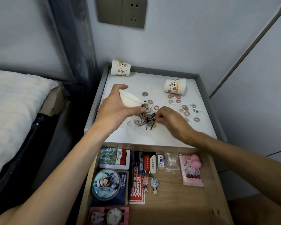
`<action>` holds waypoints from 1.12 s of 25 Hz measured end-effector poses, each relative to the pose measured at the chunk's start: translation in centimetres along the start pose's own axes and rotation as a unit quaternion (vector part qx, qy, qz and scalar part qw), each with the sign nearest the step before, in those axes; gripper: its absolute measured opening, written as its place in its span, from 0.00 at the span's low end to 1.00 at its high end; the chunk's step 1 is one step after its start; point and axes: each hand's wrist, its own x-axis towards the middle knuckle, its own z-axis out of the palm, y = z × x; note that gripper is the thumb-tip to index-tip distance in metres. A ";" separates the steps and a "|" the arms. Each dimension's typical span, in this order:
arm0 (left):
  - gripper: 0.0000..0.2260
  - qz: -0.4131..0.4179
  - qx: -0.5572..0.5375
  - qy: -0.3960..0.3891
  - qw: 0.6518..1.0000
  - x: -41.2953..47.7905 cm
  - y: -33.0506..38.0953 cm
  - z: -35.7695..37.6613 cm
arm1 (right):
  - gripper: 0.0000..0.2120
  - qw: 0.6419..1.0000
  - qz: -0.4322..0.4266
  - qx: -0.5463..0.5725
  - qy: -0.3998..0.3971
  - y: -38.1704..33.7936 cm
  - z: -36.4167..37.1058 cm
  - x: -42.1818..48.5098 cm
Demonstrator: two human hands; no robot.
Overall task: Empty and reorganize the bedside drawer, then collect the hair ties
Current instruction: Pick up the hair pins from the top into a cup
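On the white nightstand top my left hand grips a white paper cup, tipped on its side with its mouth toward a pile of black hairpins and small hair ties. My right hand hovers over that pile and its fingertips pinch a small item at the pile's right side; I cannot tell which one. Several pastel hair ties lie scattered over the right half of the top. Below, the wooden drawer stands pulled open.
Two printed paper cups lie on their sides, one at the back left and one at the back right. The drawer holds tins, a round badge, keychains, an eraser, and a pink packet. A bed flanks the left.
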 end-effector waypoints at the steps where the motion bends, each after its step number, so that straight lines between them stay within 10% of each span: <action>1: 0.38 0.000 0.008 0.000 1.000 -0.1 -0.1 0.0 | 0.04 0.996 0.056 0.067 0.019 -0.6 -1.5 0.6; 5: 0.40 0.031 0.078 -0.011 0.996 -0.6 0.0 0.8 | 0.04 0.987 0.045 0.140 0.069 -3.7 -7.1 3.5; 10: 0.41 0.073 0.128 -0.009 0.989 -1.4 0.6 2.0 | 0.03 0.993 -0.064 0.038 -0.091 -8.1 -6.9 4.9; 17: 0.41 0.069 0.128 0.017 0.989 -1.3 0.4 1.7 | 0.03 0.977 0.056 0.198 0.052 -4.9 -4.8 5.3; 22: 0.40 0.041 0.108 0.052 0.992 -0.7 0.2 0.6 | 0.05 0.998 0.008 -0.041 -0.048 0.1 -3.2 4.8; 28: 0.40 0.039 0.105 0.044 0.993 -0.7 0.3 0.4 | 0.05 0.993 -0.020 -0.071 -0.091 2.0 -0.6 4.4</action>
